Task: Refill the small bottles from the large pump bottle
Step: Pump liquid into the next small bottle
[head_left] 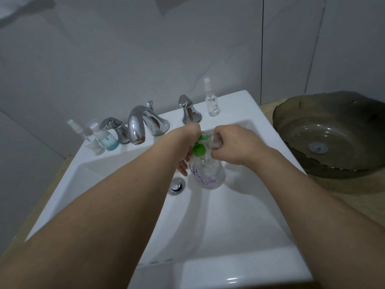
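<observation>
A large clear pump bottle (208,174) with a green pump head (199,148) and purple writing stands inside the white sink (116,184). My left hand (186,147) is on the pump head, its fingers reaching down behind the bottle's neck. My right hand (233,142) grips a small clear bottle (214,140) right at the green nozzle. More small bottles stand on the sink ledge: a blue-filled one (107,138), a clear one (94,142) and a spray bottle (80,130) at the left, and a tall clear spray bottle (211,99) at the back right.
A chrome faucet (138,124) with two handles (113,127) (188,110) stands at the back of the sink. The drain plug (177,185) lies left of the pump bottle. A dark glass basin (333,134) sits on the wooden counter to the right.
</observation>
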A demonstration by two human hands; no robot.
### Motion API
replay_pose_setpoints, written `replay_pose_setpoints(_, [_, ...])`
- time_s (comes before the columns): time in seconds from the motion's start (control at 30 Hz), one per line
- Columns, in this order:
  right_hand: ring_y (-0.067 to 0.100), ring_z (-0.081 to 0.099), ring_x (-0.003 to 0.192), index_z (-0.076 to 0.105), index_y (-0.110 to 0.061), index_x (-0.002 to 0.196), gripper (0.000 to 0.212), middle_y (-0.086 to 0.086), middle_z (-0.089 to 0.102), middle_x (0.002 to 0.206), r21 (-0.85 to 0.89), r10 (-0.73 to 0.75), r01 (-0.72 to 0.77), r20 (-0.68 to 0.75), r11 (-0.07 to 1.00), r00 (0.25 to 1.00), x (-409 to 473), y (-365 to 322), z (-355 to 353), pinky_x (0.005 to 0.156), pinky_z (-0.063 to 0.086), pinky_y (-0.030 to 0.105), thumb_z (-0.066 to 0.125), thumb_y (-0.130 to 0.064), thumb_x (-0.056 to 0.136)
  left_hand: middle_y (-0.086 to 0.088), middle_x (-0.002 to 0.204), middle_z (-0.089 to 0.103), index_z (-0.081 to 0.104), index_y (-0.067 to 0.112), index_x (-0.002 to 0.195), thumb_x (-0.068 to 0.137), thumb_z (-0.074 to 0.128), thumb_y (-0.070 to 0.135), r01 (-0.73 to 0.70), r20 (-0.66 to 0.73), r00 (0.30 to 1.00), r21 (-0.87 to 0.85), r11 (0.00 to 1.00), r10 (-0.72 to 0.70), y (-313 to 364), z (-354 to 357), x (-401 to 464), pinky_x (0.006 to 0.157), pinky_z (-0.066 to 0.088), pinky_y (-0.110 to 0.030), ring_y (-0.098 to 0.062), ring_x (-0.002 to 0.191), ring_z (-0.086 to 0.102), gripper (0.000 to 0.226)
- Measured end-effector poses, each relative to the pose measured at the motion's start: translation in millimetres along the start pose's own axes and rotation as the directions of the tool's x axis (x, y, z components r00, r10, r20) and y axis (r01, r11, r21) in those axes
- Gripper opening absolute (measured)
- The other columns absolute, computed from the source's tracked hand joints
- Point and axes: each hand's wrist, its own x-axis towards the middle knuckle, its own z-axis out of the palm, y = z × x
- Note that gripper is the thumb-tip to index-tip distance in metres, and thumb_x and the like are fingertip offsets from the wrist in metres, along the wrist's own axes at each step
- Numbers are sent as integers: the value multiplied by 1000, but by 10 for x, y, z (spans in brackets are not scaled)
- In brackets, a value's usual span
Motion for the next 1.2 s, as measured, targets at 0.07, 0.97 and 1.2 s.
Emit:
replay_pose_setpoints(0.07, [4, 41, 59, 38, -26, 64, 27, -10, 47, 68, 1, -5, 5, 9, 1000, 1000, -9, -4, -7, 49, 25, 24, 64, -34, 65, -27, 101, 60, 58, -7, 105, 71, 31, 40, 18, 12, 1000, 31, 999, -18, -1, -11, 7, 63, 51, -66, -50, 87, 59, 64])
replay_pose_setpoints(0.97, [3, 43, 59, 39, -27, 64, 27, -11, 48, 69, 19, 9, -9, 24, 1000, 1000, -4, 10, 17, 49, 25, 24, 65, -34, 65, -23, 92, 67, 62, 2, 92, 76, 33, 36, -87, -84, 993, -40, 995, 84, -45, 82, 102, 68, 55, -60, -48, 73, 67, 48])
replay_pose_setpoints(1.2, [4, 43, 60, 38, -30, 66, 27, -12, 48, 70, 20, -9, 9, -1, 1000, 1000, -8, -12, -13, 50, 26, 23, 64, -35, 66, -25, 85, 69, 67, -1, 90, 73, 36, 38, -76, 2, 997, 58, 995, 76, 21, -52, 88, 64, 53, -66, -52, 64, 66, 53])
